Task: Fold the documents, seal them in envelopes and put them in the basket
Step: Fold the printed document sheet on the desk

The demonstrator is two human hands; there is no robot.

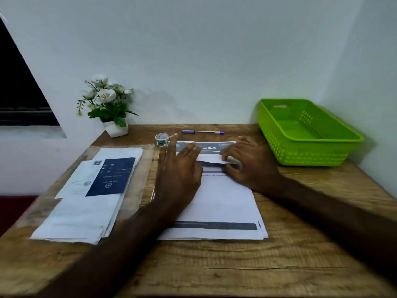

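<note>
Two hands (212, 166) on document (219, 203) — left flat, right pinching fold

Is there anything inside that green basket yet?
No, the green basket on the right of the desk shows only its bare floor, and the documents lie under the person's hands.

A wooden worktop (214, 265) with marked grain is set into a corner formed by pale, plain walls (193, 50). A dark window opening (19, 93) is seen at the left, and red floor (12, 209) below it.
</note>
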